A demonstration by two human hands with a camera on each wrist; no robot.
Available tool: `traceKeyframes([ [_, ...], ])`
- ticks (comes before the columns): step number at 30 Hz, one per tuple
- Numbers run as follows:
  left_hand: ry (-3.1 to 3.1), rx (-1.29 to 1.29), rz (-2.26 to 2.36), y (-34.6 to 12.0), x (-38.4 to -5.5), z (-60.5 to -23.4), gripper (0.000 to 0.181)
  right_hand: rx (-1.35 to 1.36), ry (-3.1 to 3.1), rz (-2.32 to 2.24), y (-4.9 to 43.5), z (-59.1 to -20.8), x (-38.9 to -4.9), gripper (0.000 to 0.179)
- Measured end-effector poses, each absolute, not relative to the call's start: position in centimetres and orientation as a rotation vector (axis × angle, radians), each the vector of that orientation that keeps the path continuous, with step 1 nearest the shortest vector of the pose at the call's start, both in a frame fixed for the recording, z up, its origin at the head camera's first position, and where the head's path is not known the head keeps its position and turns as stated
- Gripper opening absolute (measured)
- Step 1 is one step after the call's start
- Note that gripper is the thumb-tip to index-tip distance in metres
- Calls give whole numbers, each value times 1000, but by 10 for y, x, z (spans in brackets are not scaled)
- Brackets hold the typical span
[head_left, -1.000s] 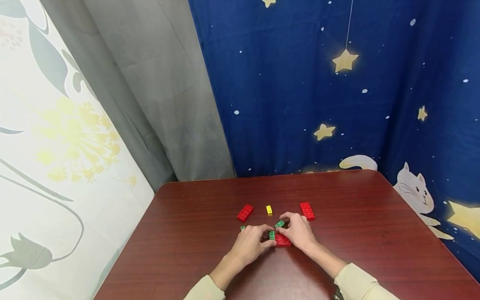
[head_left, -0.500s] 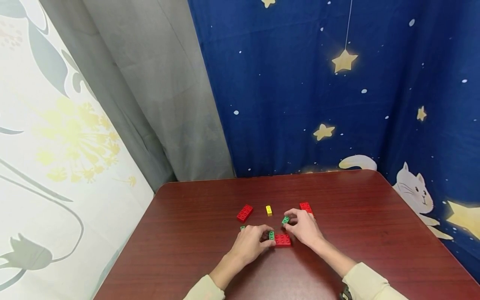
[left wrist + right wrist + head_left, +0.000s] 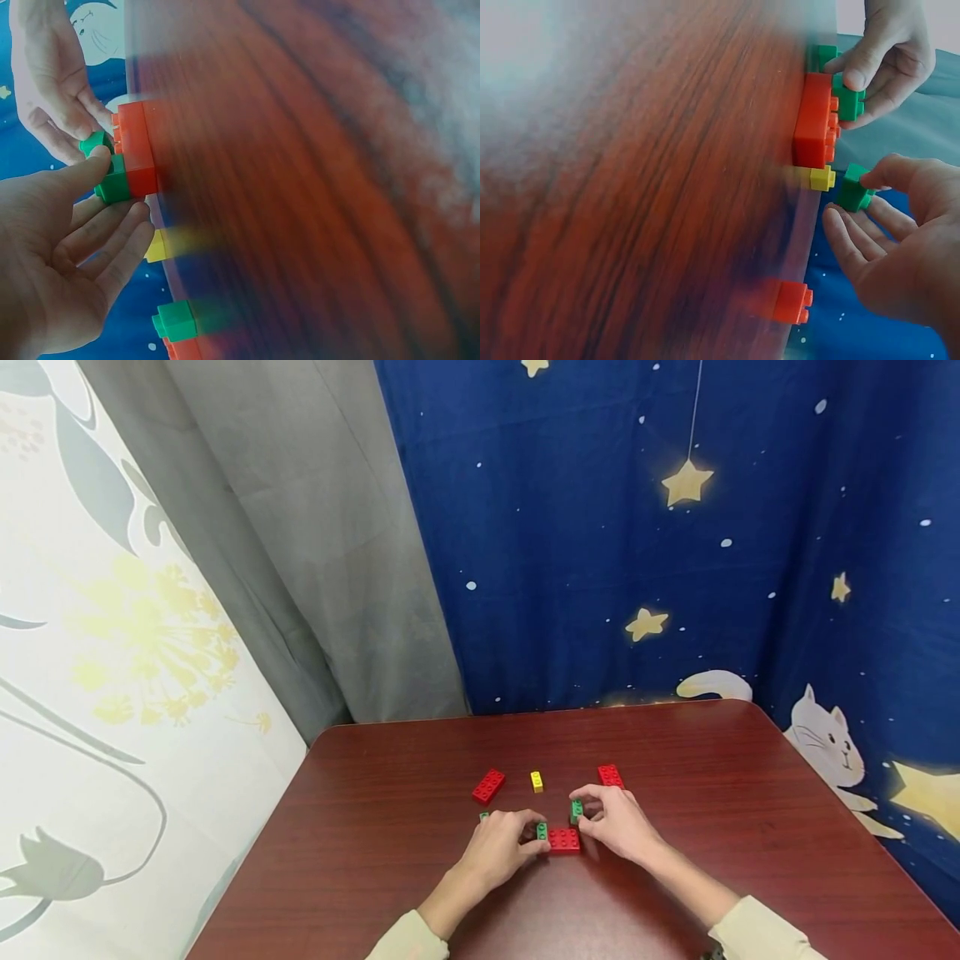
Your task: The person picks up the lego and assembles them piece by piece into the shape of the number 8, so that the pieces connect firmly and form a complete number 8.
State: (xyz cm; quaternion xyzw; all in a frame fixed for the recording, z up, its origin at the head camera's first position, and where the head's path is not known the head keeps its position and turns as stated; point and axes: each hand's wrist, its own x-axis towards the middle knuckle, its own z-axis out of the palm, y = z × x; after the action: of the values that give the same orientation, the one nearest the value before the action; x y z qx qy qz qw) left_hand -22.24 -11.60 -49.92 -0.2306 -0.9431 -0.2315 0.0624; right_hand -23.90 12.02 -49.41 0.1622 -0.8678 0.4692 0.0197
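Note:
My left hand (image 3: 501,850) pinches a green two-stud toy brick (image 3: 542,832) between thumb and fingers, at the left end of a red eight-stud brick (image 3: 564,841). In the right wrist view that green brick (image 3: 847,99) sits on the studs of the red brick (image 3: 813,124), over its far end. My right hand (image 3: 617,820) holds a second green brick (image 3: 576,812), raised off the table beside the red one's back right corner. Its thumb and fingertips grip the sides of this green brick (image 3: 853,187).
Behind the hands lie a yellow two-stud brick (image 3: 537,782) and a red brick (image 3: 489,786) to its left. Another red brick (image 3: 611,776) is partly covered by the right hand. A third green brick (image 3: 483,816) peeks out beyond the left hand. The brown table (image 3: 360,860) reaches the curtains.
The right hand has carried its green brick off to the right, away from above the red brick, and turned it lengthwise. My left hand has stayed in place on its brick.

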Motion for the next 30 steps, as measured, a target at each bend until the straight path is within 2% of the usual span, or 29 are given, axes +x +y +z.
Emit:
traceKeyframes([
  [13, -2867, -685, -671, -116, -221, -498, 29, 819, -2709, 1468, 128, -492, -228, 33],
  [30, -2861, -695, -687, -116, -222, -498, 29, 841, -2743, 1463, 127, -491, -226, 34],
])
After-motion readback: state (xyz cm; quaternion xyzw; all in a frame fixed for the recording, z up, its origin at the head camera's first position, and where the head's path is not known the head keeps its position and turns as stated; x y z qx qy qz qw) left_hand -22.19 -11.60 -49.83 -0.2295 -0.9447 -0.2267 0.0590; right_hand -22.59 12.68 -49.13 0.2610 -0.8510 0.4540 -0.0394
